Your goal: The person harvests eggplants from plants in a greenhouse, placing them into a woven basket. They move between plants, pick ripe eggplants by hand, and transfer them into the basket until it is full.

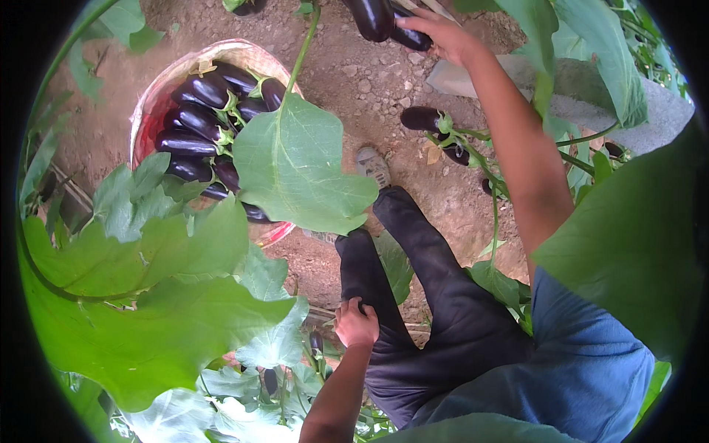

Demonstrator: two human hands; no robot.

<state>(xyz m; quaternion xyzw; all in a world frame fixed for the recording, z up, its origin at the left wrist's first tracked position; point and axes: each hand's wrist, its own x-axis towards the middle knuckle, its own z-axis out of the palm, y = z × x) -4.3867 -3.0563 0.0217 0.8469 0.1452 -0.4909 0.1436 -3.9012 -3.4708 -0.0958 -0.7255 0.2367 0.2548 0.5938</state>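
Note:
My right hand [435,36] reaches to the top of the view, its fingers around a dark purple eggplant [411,34]. Beside that one, a larger glossy eggplant [372,19] hangs partly beyond the top edge. My left hand [356,322] rests on the thigh of my black trousers [410,310], fingers loosely bent, with nothing visible in it. To the left on the soil stands a round white-and-red container [145,119], heaped with picked eggplants [194,119] with green caps. A broad leaf [302,166] hides part of its right side.
More eggplants [422,118] lie low on a plant beneath my right forearm. A grey slab [581,94] runs along the right. Large leaves [138,310] crowd the left and a dark leaf [626,238] the right, close to the camera. My shoe [373,166] stands on dry soil [354,105].

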